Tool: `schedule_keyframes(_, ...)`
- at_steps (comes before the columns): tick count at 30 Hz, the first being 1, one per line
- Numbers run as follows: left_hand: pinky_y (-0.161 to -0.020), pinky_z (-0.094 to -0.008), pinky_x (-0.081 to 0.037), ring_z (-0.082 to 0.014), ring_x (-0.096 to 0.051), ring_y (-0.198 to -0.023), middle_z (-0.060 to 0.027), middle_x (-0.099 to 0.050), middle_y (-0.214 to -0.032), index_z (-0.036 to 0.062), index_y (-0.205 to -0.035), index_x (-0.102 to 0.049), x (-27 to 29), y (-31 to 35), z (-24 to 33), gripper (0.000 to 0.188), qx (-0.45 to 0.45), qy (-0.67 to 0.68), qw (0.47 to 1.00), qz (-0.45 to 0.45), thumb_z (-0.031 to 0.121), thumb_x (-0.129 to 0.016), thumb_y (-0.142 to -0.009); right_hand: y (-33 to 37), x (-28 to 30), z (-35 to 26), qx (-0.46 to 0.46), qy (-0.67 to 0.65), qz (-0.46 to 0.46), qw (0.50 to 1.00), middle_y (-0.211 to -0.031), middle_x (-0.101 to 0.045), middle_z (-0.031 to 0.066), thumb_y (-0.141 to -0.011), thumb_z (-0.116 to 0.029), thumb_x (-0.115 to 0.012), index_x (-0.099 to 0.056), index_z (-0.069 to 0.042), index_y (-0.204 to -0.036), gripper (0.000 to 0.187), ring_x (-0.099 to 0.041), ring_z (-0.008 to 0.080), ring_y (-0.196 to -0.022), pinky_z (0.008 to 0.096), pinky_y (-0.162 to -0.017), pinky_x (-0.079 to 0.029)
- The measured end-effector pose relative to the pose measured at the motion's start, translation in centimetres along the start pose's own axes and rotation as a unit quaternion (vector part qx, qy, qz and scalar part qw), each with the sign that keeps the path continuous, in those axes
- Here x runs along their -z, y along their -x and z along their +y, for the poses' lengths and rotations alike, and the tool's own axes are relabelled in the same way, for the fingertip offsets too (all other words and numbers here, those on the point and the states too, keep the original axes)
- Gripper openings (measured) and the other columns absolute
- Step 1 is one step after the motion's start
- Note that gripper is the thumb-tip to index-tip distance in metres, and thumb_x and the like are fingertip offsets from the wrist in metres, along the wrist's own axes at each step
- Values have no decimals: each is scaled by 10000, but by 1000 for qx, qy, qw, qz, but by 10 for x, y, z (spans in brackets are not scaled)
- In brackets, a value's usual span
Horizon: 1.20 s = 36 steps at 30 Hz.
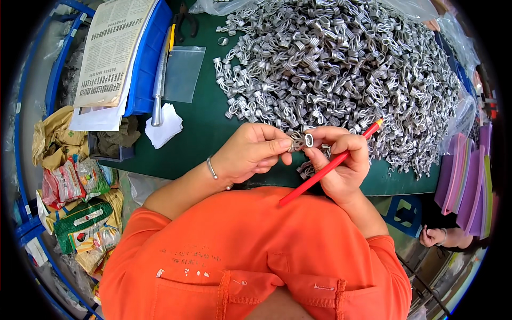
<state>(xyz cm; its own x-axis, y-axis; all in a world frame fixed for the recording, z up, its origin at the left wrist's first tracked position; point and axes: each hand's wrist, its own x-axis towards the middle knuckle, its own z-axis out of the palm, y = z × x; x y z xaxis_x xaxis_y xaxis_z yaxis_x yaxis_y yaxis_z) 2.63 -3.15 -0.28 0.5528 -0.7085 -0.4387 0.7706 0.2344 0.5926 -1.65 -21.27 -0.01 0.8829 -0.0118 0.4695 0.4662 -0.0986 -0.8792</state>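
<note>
Both my hands meet over the near edge of the green table. Between the fingertips of my left hand [257,151] is a small looped metal piece, pinched at its looped end. My right hand [341,160] grips the piece's oval metal ferrule [309,140] with thumb and forefinger. A red pencil [314,179] also lies across my right hand, tucked between the fingers, its yellowish tip pointing up and right. Just beyond my hands spreads a big heap of similar silver metal pieces [330,69]. A few more lie partly hidden below my fingers.
At left stands a blue bin [143,58] topped with newspaper [113,50]. Beside it are a metal tool [159,85], a clear plastic bag [184,74], white paper [163,126] and pliers [186,22]. Purple foam sheets [464,181] hang at right, near another person's hand [432,236].
</note>
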Motion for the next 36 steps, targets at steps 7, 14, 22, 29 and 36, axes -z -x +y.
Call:
schedule_keyframes(7,-382,-152,-265,-23,-356,-454,-102,-597,-725,-27,-883,-581,3,0,-2,137,14,-1,1000,-6,101,-538,-864,1,0,1,-26,6,13,1000,-911,-598,201,-727,79,-634,-395,-32,-796,272,-587,134,-682,238,-609,-490)
schedule_keyframes(14,-375,-162,-245,-12,-356,-447,-91,-622,-738,-6,-861,-597,-2,-1,-8,86,-37,-69,997,20,74,-580,-835,3,-2,2,-58,-5,33,998,-880,-611,195,-736,84,-618,-398,-30,-788,254,-602,151,-720,241,-614,-490)
schedule_keyframes(22,-627,-210,-467,-91,-589,-693,-69,-647,-784,-20,-861,-617,-4,-2,-11,98,-224,-334,911,97,65,-607,-815,0,-3,1,-16,22,18,999,-850,-620,201,-741,92,-605,-395,-32,-766,245,-615,190,-733,250,-609,-491)
schedule_keyframes(29,-635,-222,-479,-111,-614,-712,-78,-653,-794,-11,-853,-632,-2,-4,-12,85,-324,-433,831,129,47,-627,-790,-1,-3,2,-12,11,11,1000,-893,-613,201,-735,86,-617,-394,-33,-776,256,-610,169,-735,252,-624,-499)
schedule_keyframes(36,-603,-235,-486,-163,-632,-690,-102,-652,-797,-4,-852,-638,0,-6,-11,106,-402,-496,754,153,17,-647,-749,0,0,3,-3,22,-4,1000,-911,-603,197,-704,68,-671,-396,-37,-792,307,-587,143,-690,240,-616,-497)
